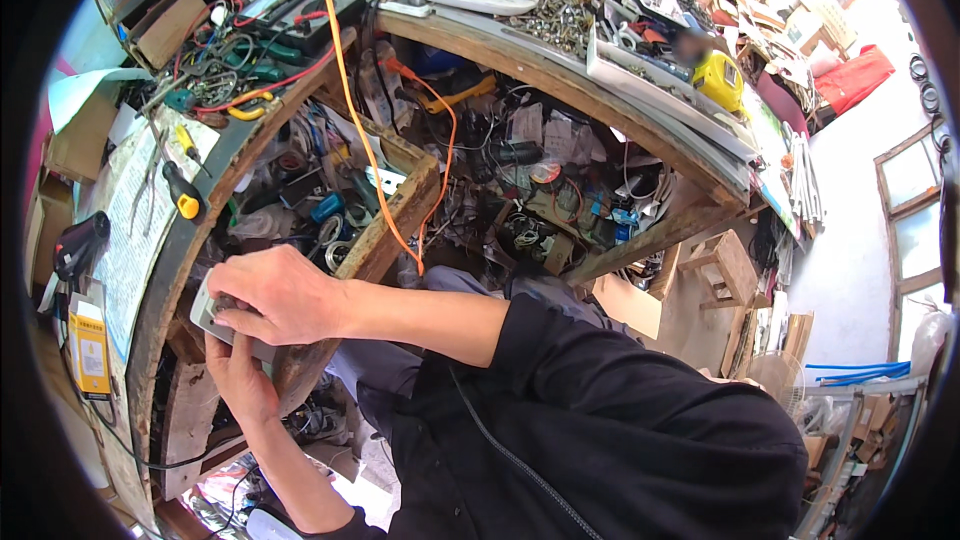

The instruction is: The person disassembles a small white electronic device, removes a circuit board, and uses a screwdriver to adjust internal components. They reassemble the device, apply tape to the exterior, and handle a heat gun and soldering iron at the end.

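1. Casing, pale grey, flat and round-cornered [202, 312], is held between two bare hands, beside the dark front edge of the left bench; contact with that edge cannot be told.
2. Casing is gripped from above by the right hand [275, 292], with fingers bent over its face; whether anything small is pinched under them is hidden.
3. Casing is supported from below by the left hand [243, 380], with fingers pressed to its lower side.
4. Dark edge of the left bench [166, 338] is curved down past both hands. Its top is covered by pale printed paper [128, 225], so a low, flat strip is offered beside the casing.
5. That edge is overhung by a black-and-yellow screwdriver handle [183, 190]; thin metal tweezers [145, 195] are laid farther in.
6. Rough wooden beam [395, 215] is crossed by the right forearm. Beyond the beam, the space under the far bench is crowded by tangled cables and parts [540, 175].
7. Bright orange cord [365, 130] is hung down near the right forearm, so room above that arm is narrowed.
8. Open gap is left between the forearms, widened toward the black sleeves [560, 350]; grey trousers [400, 365] are seen through it.
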A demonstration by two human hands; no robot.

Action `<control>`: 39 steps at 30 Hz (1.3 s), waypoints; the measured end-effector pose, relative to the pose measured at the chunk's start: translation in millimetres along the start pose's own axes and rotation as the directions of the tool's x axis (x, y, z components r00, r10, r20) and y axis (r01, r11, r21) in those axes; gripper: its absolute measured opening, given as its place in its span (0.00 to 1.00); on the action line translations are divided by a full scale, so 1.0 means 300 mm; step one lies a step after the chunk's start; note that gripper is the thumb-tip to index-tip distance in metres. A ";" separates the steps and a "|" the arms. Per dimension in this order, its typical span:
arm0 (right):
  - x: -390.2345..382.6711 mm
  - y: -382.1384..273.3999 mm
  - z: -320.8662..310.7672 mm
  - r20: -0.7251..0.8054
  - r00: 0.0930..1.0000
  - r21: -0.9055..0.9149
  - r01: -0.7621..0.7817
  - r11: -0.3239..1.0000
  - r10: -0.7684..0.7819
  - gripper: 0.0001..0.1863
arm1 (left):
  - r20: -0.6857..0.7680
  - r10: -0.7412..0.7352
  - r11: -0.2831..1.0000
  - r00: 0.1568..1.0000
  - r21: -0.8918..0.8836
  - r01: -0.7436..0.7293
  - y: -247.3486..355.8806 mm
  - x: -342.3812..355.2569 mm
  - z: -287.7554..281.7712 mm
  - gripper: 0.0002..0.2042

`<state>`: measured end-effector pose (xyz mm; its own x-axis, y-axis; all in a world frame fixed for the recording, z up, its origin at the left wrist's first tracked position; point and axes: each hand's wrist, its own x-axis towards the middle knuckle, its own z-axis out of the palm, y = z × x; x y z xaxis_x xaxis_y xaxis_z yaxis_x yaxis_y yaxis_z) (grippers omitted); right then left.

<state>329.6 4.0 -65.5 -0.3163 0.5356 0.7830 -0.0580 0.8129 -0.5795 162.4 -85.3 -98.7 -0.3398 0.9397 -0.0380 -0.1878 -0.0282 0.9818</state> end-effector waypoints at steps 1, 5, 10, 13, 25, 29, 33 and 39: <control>-0.008 -0.009 -0.001 -0.003 1.000 0.004 -0.011 1.000 0.011 0.15 | 0.017 -0.003 1.000 1.000 0.006 0.003 -0.004 0.001 -0.007 0.24; -0.016 -0.010 -0.007 0.012 0.998 0.077 -0.066 0.995 0.066 0.16 | 0.053 -0.017 1.000 0.998 0.000 0.017 0.003 -0.002 -0.008 0.24; -0.016 -0.006 -0.021 0.033 0.994 0.137 -0.107 0.985 0.104 0.15 | 0.074 -0.035 0.999 0.997 0.029 0.033 0.002 -0.002 -0.020 0.24; -0.018 -0.009 -0.032 0.039 0.993 0.203 -0.118 0.972 0.113 0.15 | 0.066 -0.026 0.998 0.998 0.054 0.022 -0.003 -0.002 -0.023 0.23; -0.019 -0.002 -0.029 0.024 0.989 0.227 -0.148 0.963 0.146 0.13 | 0.056 -0.033 0.996 0.998 0.083 0.028 -0.010 -0.002 -0.030 0.22; -0.023 0.005 -0.023 -0.009 0.991 0.193 -0.130 0.972 0.135 0.11 | 0.055 -0.032 0.995 0.998 0.098 0.026 -0.003 -0.004 -0.016 0.22; -0.026 0.009 -0.025 -0.002 0.991 0.182 -0.131 0.974 0.133 0.11 | 0.048 -0.032 0.988 0.998 0.153 0.024 0.002 -0.007 -0.006 0.23; -0.024 0.006 -0.029 -0.001 0.990 0.180 -0.140 0.974 0.143 0.11 | 0.048 -0.050 0.987 0.998 0.153 0.042 0.003 -0.007 0.000 0.23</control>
<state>340.1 3.5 -70.1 -0.3206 0.6464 0.6924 -0.1825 0.6751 -0.7148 162.9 -87.2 -97.7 -0.2856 0.9552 -0.0777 -0.0591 0.0634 0.9962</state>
